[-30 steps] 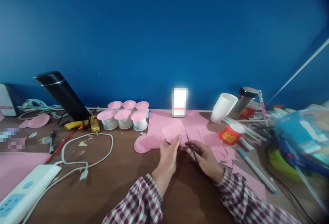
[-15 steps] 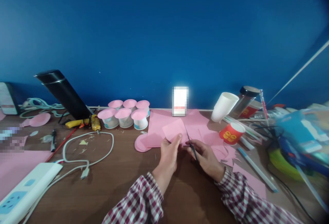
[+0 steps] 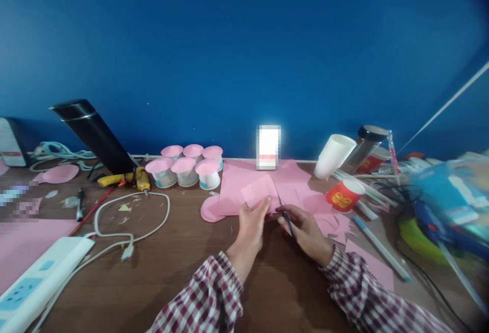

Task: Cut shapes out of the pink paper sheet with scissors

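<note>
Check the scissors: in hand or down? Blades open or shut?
In hand: the right hand grips the scissors, one blade beside the pink piece. Open or shut: cannot tell; no second blade can be made out.

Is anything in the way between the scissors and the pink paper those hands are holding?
Nothing visible is: the right hand holds the scissors close beside the pink paper gripped in the left hand.

Six pink-topped cups (image 3: 185, 171), two red cups (image 3: 345, 196) — two hands (image 3: 250, 226), one pair of scissors (image 3: 287, 221) — one power strip (image 3: 48, 274).
</note>
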`<state>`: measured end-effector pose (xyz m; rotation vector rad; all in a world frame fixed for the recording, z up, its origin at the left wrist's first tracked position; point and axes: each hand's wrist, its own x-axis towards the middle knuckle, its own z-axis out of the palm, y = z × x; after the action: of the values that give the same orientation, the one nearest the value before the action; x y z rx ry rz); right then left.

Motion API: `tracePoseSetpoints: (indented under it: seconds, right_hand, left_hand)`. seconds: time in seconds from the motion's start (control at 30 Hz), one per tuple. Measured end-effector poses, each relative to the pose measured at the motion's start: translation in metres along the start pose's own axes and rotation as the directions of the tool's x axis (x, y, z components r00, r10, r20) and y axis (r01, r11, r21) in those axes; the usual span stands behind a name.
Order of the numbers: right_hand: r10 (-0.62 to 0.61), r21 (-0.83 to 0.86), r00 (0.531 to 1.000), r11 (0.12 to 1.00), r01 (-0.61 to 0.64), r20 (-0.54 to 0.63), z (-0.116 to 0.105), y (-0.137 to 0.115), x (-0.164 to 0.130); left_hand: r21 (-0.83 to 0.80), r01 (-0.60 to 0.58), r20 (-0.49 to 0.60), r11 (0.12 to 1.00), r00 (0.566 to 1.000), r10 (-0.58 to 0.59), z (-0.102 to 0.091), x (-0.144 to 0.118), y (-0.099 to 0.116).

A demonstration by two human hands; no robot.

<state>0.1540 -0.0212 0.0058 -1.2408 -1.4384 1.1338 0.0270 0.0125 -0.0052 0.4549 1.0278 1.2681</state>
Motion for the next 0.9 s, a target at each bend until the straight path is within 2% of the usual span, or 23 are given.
tracePoseSetpoints:
  seconds: [0.2, 0.4, 0.9]
  right_hand:
    - [0.004, 0.036, 1.0, 0.999, -0.004, 0.007, -0.0004, 0.0027, 0.0005]
    - [-0.001, 0.004, 1.0, 1.0, 0.001, -0.003, -0.001, 0.0013, 0.0]
    - [-0.004, -0.019, 1.0, 1.0, 0.005, 0.015, -0.0019, 0.0024, -0.0002]
  left_hand:
    - [-0.006, 0.003, -0.02, 1.0, 1.0, -0.003, 0.0009, -0.0003, 0.0014]
    - [-0.007, 0.009, -0.05, 1.0, 0.999, -0.009, 0.0033, -0.0023, 0.0045]
    - [-0.002, -0.035, 0.006, 0.999, 0.999, 0.035, 0.0034, -0.0033, 0.0052]
